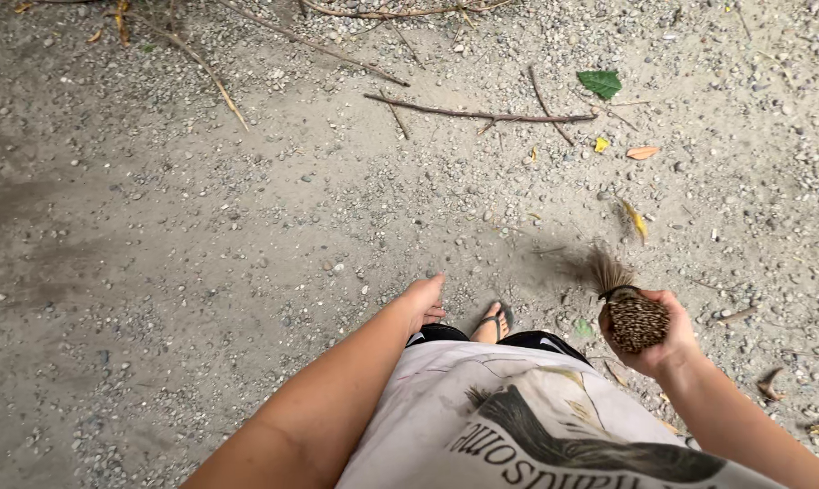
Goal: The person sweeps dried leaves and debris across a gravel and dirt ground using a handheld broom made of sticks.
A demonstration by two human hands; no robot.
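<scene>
My right hand [667, 340] grips the thick bound end of a stick broom [631, 319], a bundle of thin brown ribs tied with a dark band. The broom's bristles [602, 269] reach down to the gravel ground and look blurred. My left hand [425, 300] hangs by my hip with its fingers loosely together and holds nothing. One foot in a sandal [493, 323] shows between the hands, below a white printed shirt [527, 417].
Sandy gravel ground [201, 254] spreads all around. A long thin branch [482, 114] lies ahead, with more twigs [219, 86] at the far left. A green leaf [600, 83] and yellow and orange fallen leaves [643, 152] lie at the upper right.
</scene>
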